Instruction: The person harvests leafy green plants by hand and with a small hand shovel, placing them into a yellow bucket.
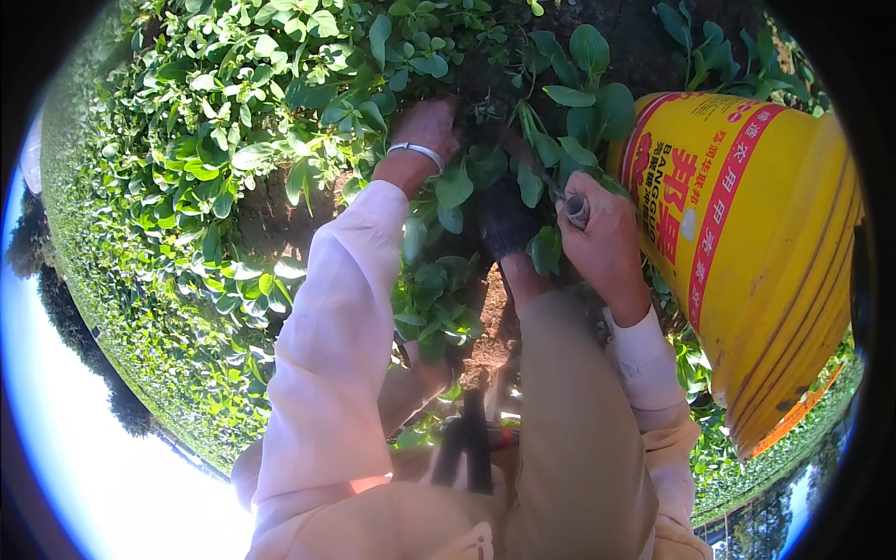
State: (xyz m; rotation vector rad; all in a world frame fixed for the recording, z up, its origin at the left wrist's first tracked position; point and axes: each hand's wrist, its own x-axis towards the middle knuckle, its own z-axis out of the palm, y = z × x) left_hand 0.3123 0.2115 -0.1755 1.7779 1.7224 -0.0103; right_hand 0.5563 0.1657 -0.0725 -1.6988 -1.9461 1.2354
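My left hand [428, 131], with a metal bangle at its wrist, reaches down among low leafy plants [329, 112]; its fingertips are hidden in shade and foliage, so what they touch does not show. To the right, my right hand [595, 227] is closed around the handle of a hand tool [577, 208]. The tool's thin shaft runs up and left into the shadow between the leaves, where its working end is hard to make out. Broad-leaved green plants [588, 112] stand just above my right hand, and more leaves [455, 185] lie between both hands.
A large yellow plastic bucket [777, 203] bearing printed writing lies tilted close to my right hand. My knee [560, 336] and dark-covered foot [507, 224] are between my arms. Bare soil [493, 329] shows near my foot. Dense plants spread leftward, and an orange object [798, 420] lies behind the bucket.
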